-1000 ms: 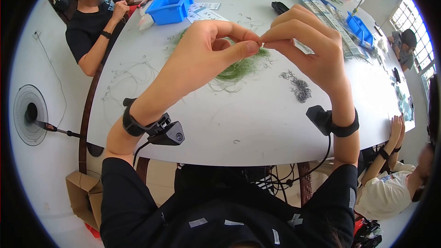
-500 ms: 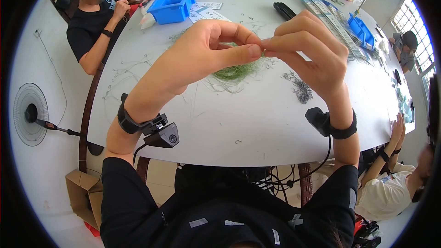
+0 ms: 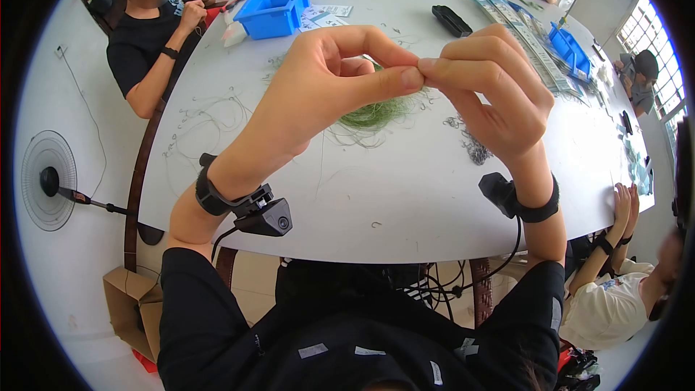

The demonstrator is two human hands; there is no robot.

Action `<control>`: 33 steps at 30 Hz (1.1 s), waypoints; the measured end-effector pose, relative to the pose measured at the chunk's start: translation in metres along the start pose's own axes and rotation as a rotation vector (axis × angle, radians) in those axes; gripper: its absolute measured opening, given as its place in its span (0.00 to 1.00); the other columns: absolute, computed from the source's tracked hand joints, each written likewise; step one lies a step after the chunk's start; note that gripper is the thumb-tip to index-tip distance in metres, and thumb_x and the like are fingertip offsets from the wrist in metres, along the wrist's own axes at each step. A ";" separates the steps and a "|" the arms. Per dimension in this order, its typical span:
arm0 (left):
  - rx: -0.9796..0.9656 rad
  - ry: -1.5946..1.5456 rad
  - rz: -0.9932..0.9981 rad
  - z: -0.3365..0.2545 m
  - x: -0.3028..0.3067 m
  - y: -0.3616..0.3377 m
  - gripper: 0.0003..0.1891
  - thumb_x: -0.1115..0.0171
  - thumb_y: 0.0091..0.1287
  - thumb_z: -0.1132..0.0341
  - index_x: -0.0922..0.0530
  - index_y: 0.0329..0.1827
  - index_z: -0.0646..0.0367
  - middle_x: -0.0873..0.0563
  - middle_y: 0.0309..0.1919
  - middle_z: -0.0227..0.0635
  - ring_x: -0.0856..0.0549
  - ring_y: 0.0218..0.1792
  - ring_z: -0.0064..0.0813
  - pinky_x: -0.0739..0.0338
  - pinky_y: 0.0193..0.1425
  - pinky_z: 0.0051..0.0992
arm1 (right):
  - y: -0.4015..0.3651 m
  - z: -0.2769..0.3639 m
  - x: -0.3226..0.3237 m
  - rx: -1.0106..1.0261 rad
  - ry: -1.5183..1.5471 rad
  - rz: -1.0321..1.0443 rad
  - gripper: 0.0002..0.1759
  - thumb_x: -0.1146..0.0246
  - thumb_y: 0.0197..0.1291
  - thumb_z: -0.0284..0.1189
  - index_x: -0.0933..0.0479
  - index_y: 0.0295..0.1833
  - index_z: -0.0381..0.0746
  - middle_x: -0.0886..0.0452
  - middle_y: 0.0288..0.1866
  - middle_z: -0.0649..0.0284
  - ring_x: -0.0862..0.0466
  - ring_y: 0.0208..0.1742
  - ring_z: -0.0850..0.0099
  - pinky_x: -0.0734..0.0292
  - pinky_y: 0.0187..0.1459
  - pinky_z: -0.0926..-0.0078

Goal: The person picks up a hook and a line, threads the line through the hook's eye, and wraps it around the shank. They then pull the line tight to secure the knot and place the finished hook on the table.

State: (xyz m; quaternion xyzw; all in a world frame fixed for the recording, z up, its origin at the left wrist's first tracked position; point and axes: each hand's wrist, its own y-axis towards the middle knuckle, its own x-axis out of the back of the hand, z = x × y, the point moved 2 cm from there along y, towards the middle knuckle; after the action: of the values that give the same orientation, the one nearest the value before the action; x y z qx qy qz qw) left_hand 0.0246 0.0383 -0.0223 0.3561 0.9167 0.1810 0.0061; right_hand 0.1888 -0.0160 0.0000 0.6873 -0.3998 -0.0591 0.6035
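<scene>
My left hand [image 3: 347, 72] and my right hand [image 3: 492, 87] meet at their fingertips above the table. Each is closed in a pinch, and whatever lies between the fingertips is too small to make out. Below and behind them a tangle of green line [image 3: 373, 116] lies on the white table [image 3: 405, 195]. Next to my right hand's wrist, on the table, is a small heap of dark hooks [image 3: 476, 150]. Loose thin lines with hooks [image 3: 206, 127] spread over the table's left side. One single hook [image 3: 376, 224] lies near the front edge.
A blue bin [image 3: 271, 16] stands at the back left, another blue bin [image 3: 570, 51] at the back right. Beside a black case [image 3: 452, 21] lie long printed packs [image 3: 525, 32]. Other people sit at left, right and far side. A fan [image 3: 49, 179] stands at left.
Both hands stay joined at the fingertips and have shifted slightly; my left wrist has moved a little to the right. The right-hand fingers have dropped slightly.
</scene>
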 end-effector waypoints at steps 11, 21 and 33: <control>-0.063 0.239 -0.135 0.001 -0.003 -0.002 0.10 0.32 0.59 0.64 0.19 0.37 0.61 0.30 0.16 0.16 0.36 0.19 0.04 0.49 0.21 0.10 | -0.006 -0.008 -0.002 0.074 -0.038 0.063 0.15 0.30 0.33 0.20 0.24 0.32 0.35 0.26 0.30 0.63 0.27 0.29 0.70 0.30 0.27 0.78; 0.100 0.000 0.077 0.007 0.001 0.007 0.24 0.26 0.48 0.49 0.23 0.37 0.59 0.19 0.31 0.30 0.21 0.29 0.12 0.29 0.34 0.10 | 0.002 -0.002 0.004 -0.086 0.134 0.038 0.11 0.30 0.36 0.20 0.22 0.31 0.36 0.24 0.27 0.64 0.25 0.28 0.72 0.29 0.27 0.79; -0.098 0.105 -0.027 0.010 0.004 0.010 0.16 0.35 0.59 0.54 0.23 0.38 0.57 0.29 0.25 0.16 0.37 0.23 0.05 0.51 0.23 0.12 | 0.003 0.000 0.005 -0.170 0.049 0.107 0.11 0.32 0.38 0.15 0.24 0.29 0.37 0.26 0.26 0.65 0.26 0.28 0.71 0.30 0.28 0.78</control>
State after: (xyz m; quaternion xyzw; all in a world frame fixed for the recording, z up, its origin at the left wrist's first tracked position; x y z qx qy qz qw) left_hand 0.0297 0.0512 -0.0279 0.3332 0.9105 0.2439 -0.0221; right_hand 0.1907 -0.0189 0.0051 0.6126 -0.4147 -0.0435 0.6715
